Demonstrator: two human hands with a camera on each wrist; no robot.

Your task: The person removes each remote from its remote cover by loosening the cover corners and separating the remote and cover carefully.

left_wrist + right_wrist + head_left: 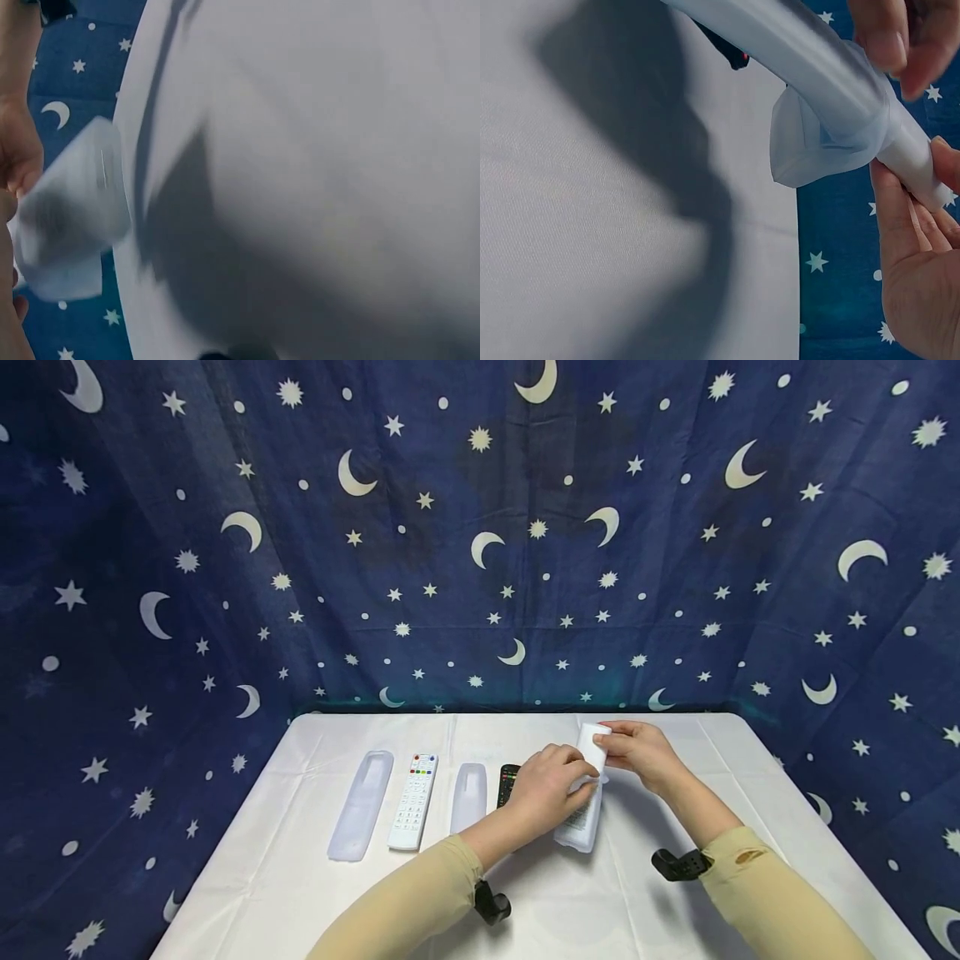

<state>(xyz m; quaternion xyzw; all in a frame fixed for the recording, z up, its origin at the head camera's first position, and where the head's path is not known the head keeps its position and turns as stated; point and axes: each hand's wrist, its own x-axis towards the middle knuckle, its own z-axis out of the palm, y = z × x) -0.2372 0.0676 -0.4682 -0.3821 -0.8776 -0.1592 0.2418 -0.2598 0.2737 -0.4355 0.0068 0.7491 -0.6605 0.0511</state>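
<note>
Slightly right of the table's middle, a white remote control (592,745) is partly inside a translucent soft cover (581,835). My right hand (637,756) pinches the bare far end of the remote between thumb and fingers. Over the near part, my left hand (547,783) has thumb and fingertips at the cover's rim. In the right wrist view the cover (810,142) is bunched back around the remote (907,157), and my right hand (922,277) holds the tip. The left wrist view shows the cover (75,202) blurred.
Left on the white-clothed table (247,902) lie an empty translucent cover (362,810), a white remote with colored buttons (413,802) and a smaller cover (469,797). A black remote (507,783) is partly hidden by my left hand. A patterned curtain (450,568) hangs behind.
</note>
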